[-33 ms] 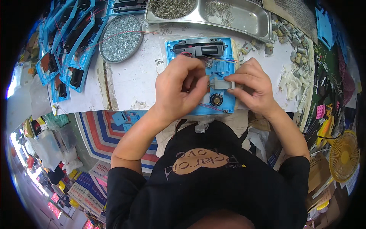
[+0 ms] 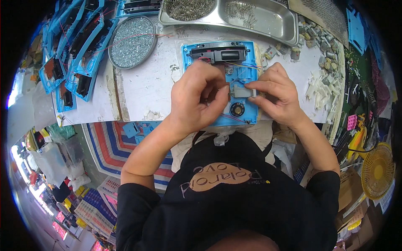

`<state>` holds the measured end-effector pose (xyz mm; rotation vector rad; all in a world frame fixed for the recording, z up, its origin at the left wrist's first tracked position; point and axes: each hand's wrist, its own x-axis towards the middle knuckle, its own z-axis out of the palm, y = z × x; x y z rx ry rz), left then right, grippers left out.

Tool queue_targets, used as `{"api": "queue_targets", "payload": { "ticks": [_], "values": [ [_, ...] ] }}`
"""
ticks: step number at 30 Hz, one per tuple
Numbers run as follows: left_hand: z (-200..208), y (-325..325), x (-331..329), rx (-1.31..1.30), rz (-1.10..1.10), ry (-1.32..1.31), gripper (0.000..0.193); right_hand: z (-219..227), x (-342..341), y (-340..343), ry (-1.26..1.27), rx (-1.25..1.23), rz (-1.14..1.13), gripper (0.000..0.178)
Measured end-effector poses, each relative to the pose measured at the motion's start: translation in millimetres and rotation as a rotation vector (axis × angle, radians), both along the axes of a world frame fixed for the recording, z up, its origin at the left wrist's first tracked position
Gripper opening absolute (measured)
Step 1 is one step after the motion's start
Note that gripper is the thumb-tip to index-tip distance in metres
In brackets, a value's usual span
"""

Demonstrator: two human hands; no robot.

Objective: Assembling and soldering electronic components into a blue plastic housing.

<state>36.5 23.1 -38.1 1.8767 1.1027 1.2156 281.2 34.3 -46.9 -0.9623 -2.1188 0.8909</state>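
Observation:
A blue plastic casing (image 2: 251, 113) lies in front of me on the table, with a black slotted part across its far end, thin coloured wires and a round black part (image 2: 237, 109) near its close edge. On it sits a small grey rectangular block (image 2: 243, 92). My right hand (image 2: 279, 93) pinches this block's right end between thumb and forefinger. At the block's left end, my left hand (image 2: 197, 97) has thumb and fingers closed together over the casing. What its fingertips hold, if anything, is hidden.
A round dish of small screws (image 2: 133, 44) stands at the far left, beside stacked blue casings (image 2: 86, 58). Behind the casing is a metal tray (image 2: 272, 31) with springs. Grey blocks (image 2: 324, 46) and white plastic pieces (image 2: 320, 90) lie heaped at the right.

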Motion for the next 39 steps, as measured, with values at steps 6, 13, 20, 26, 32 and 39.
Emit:
{"api": "queue_targets", "payload": {
  "ticks": [6, 13, 20, 26, 32, 39],
  "values": [
    [4, 1, -7, 0.193, -0.261, 0.397, 0.024, 25, -8, -1, -0.309, 0.155, 0.011, 0.034],
    [9, 6, -1, 0.232, -0.291, 0.538, 0.024, 29, 62, 11, -0.069, -0.278, -0.446, 0.039],
    [10, 6, 4, 0.194, -0.287, 0.518, 0.022, 22, 151, 86, -0.916, 0.184, -0.826, 0.033],
    [14, 8, 1, 0.123, -0.314, 0.395, 0.024, 20, 132, 79, -0.87, 0.107, -0.754, 0.027],
    [58, 30, 44, -0.087, -0.275, 0.249, 0.023, 64, 66, 26, -0.298, 0.093, -0.458, 0.023],
    [69, 66, 72, -0.3, -0.534, 0.189, 0.02, 77, 50, -4, 0.068, -0.094, -0.303, 0.025]
  ]
}}
